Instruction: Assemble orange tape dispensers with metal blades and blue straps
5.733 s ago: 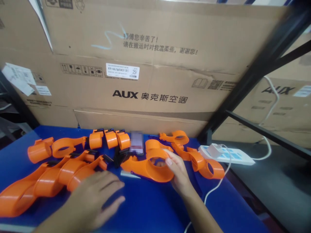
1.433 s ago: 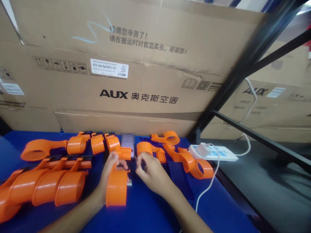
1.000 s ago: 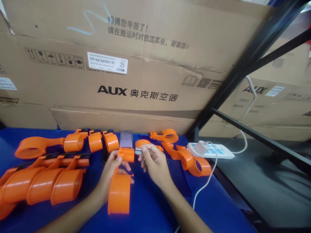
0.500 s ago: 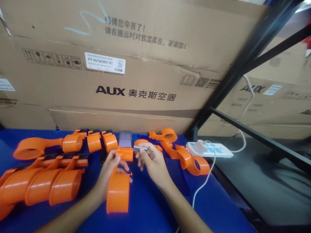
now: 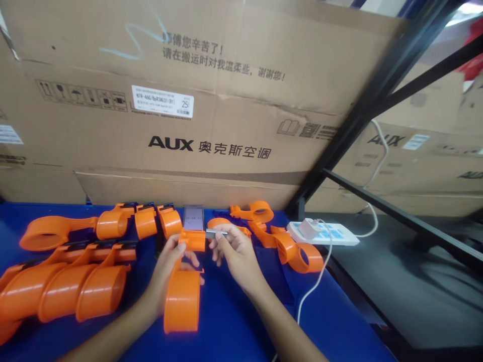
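Observation:
My left hand (image 5: 168,266) is closed around an orange plastic tape dispenser (image 5: 182,301), its wide ring hanging low and its narrow head pointing up to the right. Between thumb and fingertips, my right hand (image 5: 233,251) pinches a small silver metal piece (image 5: 216,232). The metal piece's left end meets the right edge of the dispenser's head; whether it sits inside is too small to tell. Just behind the hands stands a phone (image 5: 193,217) with a lit screen. Another orange part (image 5: 222,221) lies partly hidden behind my right hand.
Several orange dispensers with dark fittings (image 5: 101,291) lie at the left on the blue tabletop (image 5: 230,322). More orange pieces (image 5: 305,256) rest at the right, beside a white power strip (image 5: 328,233) with a cable. Large cardboard box (image 5: 211,110) and black frame (image 5: 350,130) stand behind.
The metal piece in my right hand has moved slightly left, closing the small gap to the dispenser's head. My left hand holds the dispenser almost still.

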Demonstrator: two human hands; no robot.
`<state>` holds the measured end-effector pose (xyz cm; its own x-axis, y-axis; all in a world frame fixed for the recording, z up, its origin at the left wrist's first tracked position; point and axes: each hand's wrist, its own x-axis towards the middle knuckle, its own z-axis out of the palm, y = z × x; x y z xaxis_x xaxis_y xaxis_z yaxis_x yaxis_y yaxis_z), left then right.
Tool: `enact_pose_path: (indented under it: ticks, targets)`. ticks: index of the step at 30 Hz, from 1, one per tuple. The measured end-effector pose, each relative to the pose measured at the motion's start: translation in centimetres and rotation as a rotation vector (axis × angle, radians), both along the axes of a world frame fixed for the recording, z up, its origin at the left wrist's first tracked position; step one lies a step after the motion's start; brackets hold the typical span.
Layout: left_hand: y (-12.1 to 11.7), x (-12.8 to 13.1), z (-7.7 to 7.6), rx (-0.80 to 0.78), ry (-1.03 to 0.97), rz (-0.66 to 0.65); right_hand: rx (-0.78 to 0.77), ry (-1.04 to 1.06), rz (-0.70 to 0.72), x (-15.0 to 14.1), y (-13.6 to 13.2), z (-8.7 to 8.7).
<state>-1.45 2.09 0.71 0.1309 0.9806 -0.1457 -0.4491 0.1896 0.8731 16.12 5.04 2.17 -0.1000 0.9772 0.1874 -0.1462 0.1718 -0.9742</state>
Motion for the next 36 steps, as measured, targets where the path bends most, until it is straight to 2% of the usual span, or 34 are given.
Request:
enact_pose_path:
  ticks: [17,29,36]
  targets:
    - [0.00,-0.03,0.06,0.009,-0.028,-0.016,-0.004,0.043,0.032,-0.02,-0.08,0.14]
    - [-0.33,0.18,0.63,-0.013,-0.081,-0.013,0.011,-0.008,0.015,-0.24,-0.26,-0.06]
    - [0.01,0.09,0.28,0.035,0.020,-0.016,0.004,-0.014,0.031,-0.12,-0.20,-0.09]
